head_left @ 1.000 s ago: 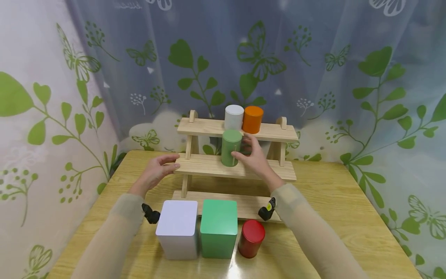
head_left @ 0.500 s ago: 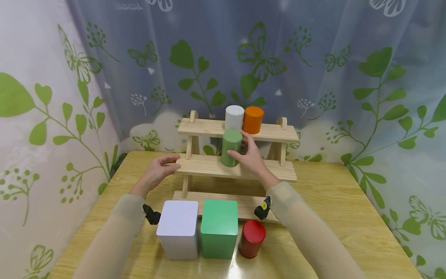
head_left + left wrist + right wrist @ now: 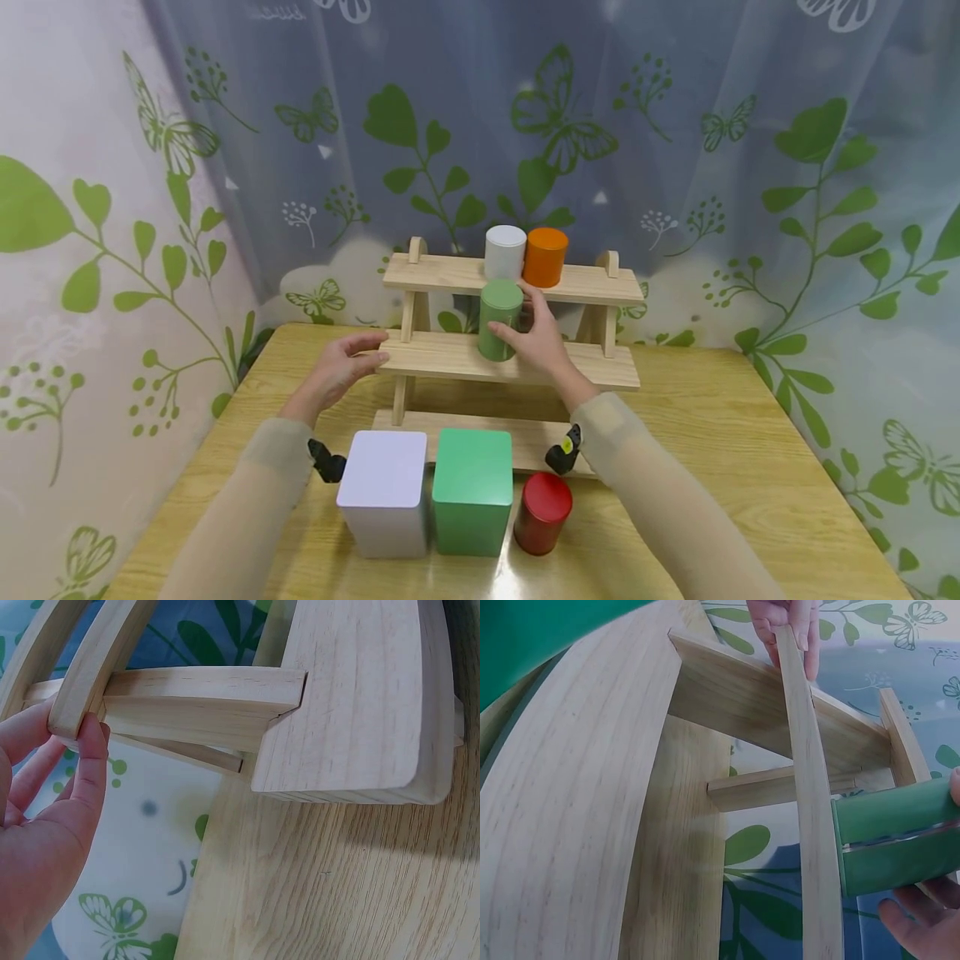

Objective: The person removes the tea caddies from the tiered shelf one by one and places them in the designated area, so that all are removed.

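My right hand (image 3: 538, 335) grips a green cylindrical tin (image 3: 498, 332) from its right side, thumb in front and fingers behind. The tin is upright on the middle shelf of a three-tier wooden stand (image 3: 427, 357); in the right wrist view the base of the tin (image 3: 900, 844) meets the shelf board (image 3: 814, 802). With thumb and fingers, my left hand (image 3: 341, 367) pinches the left end of that middle shelf, and the left wrist view shows the fingertips on both faces of the board (image 3: 97, 671).
On the top shelf stand a white tin (image 3: 504, 254) and an orange tin (image 3: 544, 260), side by side. In front of the stand are a white box (image 3: 384, 492), a green box (image 3: 472, 492) and a red tin (image 3: 542, 515) on the wooden table (image 3: 720, 467). A patterned curtain (image 3: 480, 100) hangs behind.
My right hand has wrapped farther around the green tin, with the thumb shifted left across its front. The tin has moved very slightly right and toward me. My left hand stays put.
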Action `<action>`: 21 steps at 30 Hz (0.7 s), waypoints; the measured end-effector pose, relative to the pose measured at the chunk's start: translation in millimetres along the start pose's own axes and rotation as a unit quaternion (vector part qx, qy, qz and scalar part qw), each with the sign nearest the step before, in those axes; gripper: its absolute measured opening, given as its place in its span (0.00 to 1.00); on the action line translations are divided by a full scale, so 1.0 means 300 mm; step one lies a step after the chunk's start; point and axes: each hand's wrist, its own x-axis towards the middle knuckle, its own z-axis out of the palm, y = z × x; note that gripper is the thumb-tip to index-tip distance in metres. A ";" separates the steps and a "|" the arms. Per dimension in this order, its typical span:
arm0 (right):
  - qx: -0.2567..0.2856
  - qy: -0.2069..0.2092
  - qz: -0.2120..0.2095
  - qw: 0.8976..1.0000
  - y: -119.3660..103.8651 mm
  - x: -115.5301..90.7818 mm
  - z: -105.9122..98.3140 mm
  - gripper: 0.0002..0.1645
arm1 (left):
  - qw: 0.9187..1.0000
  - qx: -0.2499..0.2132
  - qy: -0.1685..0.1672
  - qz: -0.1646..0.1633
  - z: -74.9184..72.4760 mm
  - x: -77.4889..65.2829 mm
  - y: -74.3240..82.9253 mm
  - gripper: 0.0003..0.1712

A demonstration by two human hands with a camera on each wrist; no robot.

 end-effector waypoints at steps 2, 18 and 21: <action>0.000 0.001 -0.004 1.000 0.002 -0.007 -0.004 0.42 | 1.000 -0.005 -0.002 -0.004 0.006 -0.008 0.015 0.30; -0.002 0.001 -0.037 0.999 0.006 -0.060 -0.038 0.42 | 1.000 -0.005 -0.001 -0.001 0.003 0.001 -0.001 0.31; -0.009 0.000 -0.047 0.999 0.007 -0.069 -0.044 0.42 | 1.000 0.002 0.002 0.003 -0.001 0.007 -0.015 0.31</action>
